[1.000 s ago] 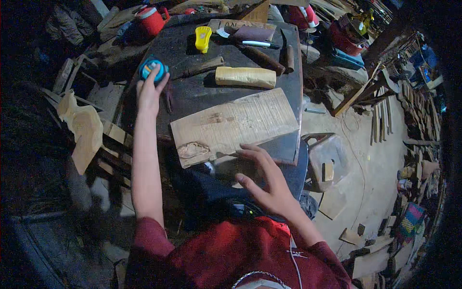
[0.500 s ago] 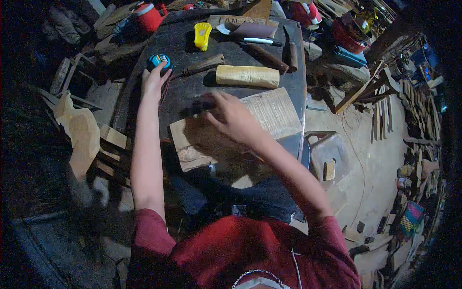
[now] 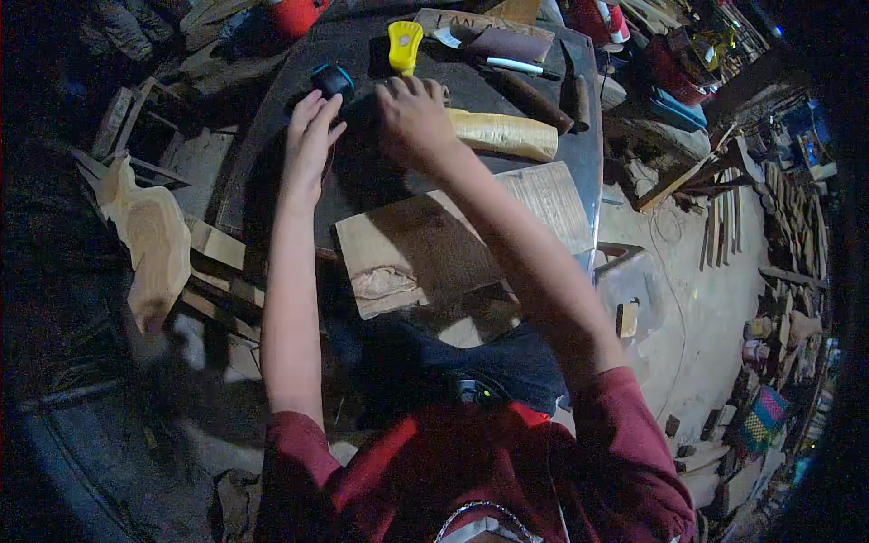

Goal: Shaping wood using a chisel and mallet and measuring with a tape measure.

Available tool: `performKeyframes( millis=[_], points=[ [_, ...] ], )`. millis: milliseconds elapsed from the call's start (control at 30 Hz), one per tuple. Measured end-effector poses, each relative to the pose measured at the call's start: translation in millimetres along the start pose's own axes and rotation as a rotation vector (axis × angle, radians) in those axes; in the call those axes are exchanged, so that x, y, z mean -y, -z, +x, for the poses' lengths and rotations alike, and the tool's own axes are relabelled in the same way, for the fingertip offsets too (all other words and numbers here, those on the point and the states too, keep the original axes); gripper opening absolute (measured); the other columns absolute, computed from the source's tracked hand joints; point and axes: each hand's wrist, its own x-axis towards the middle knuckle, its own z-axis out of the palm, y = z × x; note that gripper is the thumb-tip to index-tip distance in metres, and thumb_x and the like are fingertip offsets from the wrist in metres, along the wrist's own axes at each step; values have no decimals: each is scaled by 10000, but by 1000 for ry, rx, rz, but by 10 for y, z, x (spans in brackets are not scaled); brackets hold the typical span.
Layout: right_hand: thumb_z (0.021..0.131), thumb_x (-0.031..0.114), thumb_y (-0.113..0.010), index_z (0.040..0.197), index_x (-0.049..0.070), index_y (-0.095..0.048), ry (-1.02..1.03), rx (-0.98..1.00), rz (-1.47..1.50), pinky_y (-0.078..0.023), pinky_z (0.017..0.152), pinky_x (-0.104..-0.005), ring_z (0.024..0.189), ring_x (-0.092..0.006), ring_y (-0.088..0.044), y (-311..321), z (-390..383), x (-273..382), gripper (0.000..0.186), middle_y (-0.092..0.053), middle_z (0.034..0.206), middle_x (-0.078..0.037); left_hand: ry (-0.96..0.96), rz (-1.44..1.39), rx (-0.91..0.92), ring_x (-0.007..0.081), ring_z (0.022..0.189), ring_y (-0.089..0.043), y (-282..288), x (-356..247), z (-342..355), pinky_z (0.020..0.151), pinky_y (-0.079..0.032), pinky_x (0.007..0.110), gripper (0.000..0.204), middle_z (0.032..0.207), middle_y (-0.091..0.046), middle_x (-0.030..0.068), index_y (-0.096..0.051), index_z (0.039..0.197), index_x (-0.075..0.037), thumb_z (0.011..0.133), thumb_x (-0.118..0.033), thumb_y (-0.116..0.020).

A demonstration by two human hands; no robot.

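At the table's left side my left hand point(image 3: 312, 136) has its fingers stretched apart, their tips at the near edge of a blue-and-black tape measure point(image 3: 332, 83). My right hand point(image 3: 415, 122) curls its fingers over a wooden-handled tool point(image 3: 442, 92); the handle's end shows beside the knuckles, and the rest is hidden. Just right of that hand lies a pale, squared block of wood point(image 3: 507, 136). Below my right forearm a flat wooden board point(image 3: 407, 240) rests at the table's near edge, with a rough knot at its lower left corner.
Farther back on the dark table point(image 3: 272, 163) are a yellow plastic tool point(image 3: 405, 48), a white marker point(image 3: 522, 67), brown sandpaper point(image 3: 507, 43) and dark wooden-handled tools point(image 3: 534, 100). A plastic stool point(image 3: 634, 290) stands right of the table. Wood scraps point(image 3: 158, 244) lie to the left.
My right hand has moved from above the board up to the wooden-handled tool and closed over it. The tape measure has shifted slightly away, with my left hand following. The view has shifted too.
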Motion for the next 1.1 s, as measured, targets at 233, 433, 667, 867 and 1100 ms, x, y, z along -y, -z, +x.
performKeyframes(
  millis=[233, 433, 667, 867, 1100],
  points=[
    [778, 363, -655, 1393, 76, -367, -39, 166, -160, -347, 981, -561, 1225, -345, -443, 69, -195, -328, 737, -484, 1293, -171, -182, 269, -1, 188, 1052, -567, -16, 7, -430, 901, -457, 303, 405, 1182, -573, 141, -520, 1211, 2, 903, -236, -631],
    [727, 437, -692, 1494, 185, -201, -256, 353, -540, -367, 951, -594, 1232, -322, -441, 282, -884, -1091, 945, -422, 1368, -133, -447, 723, 242, 277, 1053, -584, -245, -18, -324, 929, -447, 355, 363, 1139, -595, 167, -548, 1165, 10, 840, -133, -623],
    [703, 207, -725, 1452, 178, -274, -244, 304, -253, -370, 969, -547, 1209, -341, -463, 712, -1170, -1115, 875, -484, 1278, -130, -756, 1394, 235, 370, 971, -580, -577, 190, 208, 906, -455, 447, 398, 1111, -585, 173, -551, 1156, -3, 787, -126, -639],
    [728, 203, -731, 1346, 91, -425, -270, 149, -87, -435, 962, -423, 1200, -348, -480, 1340, -1355, -1009, 699, -478, 1305, -159, -602, 1348, 392, 376, 995, -579, -772, 104, 282, 870, -477, 434, 424, 1078, -587, 201, -563, 1149, -28, 762, -154, -681],
    [822, 151, -699, 1318, 17, -394, -636, -117, 1112, -443, 973, -331, 1144, -208, -517, 2091, -2261, -894, 598, -509, 1241, -113, -677, 355, 228, 155, 897, -608, -1139, -610, -493, 828, -467, 284, 336, 973, -654, 78, -632, 1062, -4, 805, -202, -719]
  ],
)
